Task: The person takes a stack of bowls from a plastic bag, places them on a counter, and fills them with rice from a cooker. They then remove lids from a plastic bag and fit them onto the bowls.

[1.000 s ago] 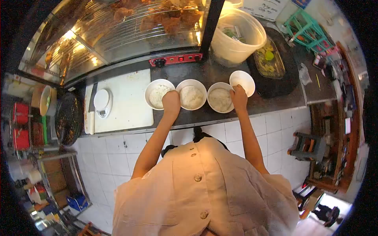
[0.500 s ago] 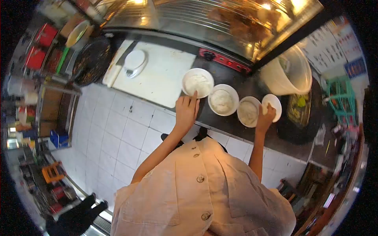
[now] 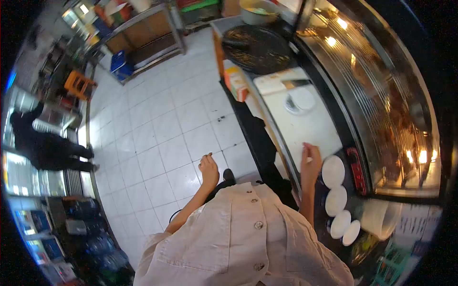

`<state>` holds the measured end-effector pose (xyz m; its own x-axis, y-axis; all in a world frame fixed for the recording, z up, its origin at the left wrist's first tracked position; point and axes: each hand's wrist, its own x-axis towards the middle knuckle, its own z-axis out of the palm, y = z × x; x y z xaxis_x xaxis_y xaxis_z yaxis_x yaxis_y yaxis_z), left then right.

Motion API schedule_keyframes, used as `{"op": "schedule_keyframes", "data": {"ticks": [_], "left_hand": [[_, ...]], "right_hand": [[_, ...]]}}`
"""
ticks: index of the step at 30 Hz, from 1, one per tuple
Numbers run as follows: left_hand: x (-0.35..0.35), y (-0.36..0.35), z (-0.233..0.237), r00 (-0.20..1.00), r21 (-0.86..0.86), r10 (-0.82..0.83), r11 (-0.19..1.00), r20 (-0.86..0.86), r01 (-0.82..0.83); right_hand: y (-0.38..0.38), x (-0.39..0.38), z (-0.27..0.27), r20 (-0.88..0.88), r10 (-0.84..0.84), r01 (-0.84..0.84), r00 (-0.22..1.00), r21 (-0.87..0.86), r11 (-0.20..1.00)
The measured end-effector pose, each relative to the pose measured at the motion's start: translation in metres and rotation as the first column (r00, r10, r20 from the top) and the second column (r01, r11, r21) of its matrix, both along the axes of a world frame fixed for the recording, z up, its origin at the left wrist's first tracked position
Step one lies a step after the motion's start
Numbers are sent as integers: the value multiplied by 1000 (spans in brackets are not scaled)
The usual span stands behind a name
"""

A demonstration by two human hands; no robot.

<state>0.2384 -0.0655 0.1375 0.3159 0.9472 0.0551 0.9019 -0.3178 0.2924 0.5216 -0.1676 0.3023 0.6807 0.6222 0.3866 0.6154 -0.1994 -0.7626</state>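
Close by right fingers (image 3: 304,153), white bowl (image 3: 333,172)

Warm lights (image 3: 342,23) are glowing inside the glass cabinet (image 3: 369,102), casting glare along its racks (image 3: 374,78). Left of the cabinet, paler light is glinting off floor tiles (image 3: 167,128); bottles (image 3: 102,245) farther left are showing blurred. The lens is bowing the cabinet, blackness filling the corners.

Wht bowls (image 3: 336,201), wht bd (image 3: 310,126), red ctrl panel (image 3: 355,169), blk pan (image 3: 267,59), beige shirt (image 3: 241,236), gry-gridded wht flr (image 3: 157,138)
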Motion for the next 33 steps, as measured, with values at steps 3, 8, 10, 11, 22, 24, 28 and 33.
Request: {"op": "schedule_keyframes", "data": {"ticks": [3, 8, 10, 11, 22, 24, 28, 33], "left_hand": [[-44, 21, 11, 976, 81, 195, 976, 102, -203], [-87, 54, 31, 878, 17, 374, 918, 300, -397], [-94, 71, 29, 863, -15, 406, 907, 302, -421], [-96, 81, 27, 855, -31, 422, 901, 302, -434], [-94, 297, -38, 949, -465, 308, 851, 66, -244], [-112, 332, -68, 946, -563, 316, 796, 69, -224], [-169, 356, -138, 824, -644, 555, 672, 112, -366], [-225, 270, -189, 716, -493, 664, 559, -216, -667]], "right_hand": [[69, -49, -23, -157, 317, -337, 935, -120, 934], [137, -83, -170, -161, 695, -691, 701, -396, 605], [131, -67, -247, -158, 746, -667, 647, -590, 455], [123, -58, -272, -182, 742, -651, 646, -638, 410], [360, 111, -370, -439, 825, -651, 355, -750, -119], [428, 96, -378, -457, 823, -640, 338, -753, -155], [534, 54, -392, -477, 792, -628, 381, -762, -157], [670, -61, -363, -539, 702, -695, 465, -714, -88]]}}
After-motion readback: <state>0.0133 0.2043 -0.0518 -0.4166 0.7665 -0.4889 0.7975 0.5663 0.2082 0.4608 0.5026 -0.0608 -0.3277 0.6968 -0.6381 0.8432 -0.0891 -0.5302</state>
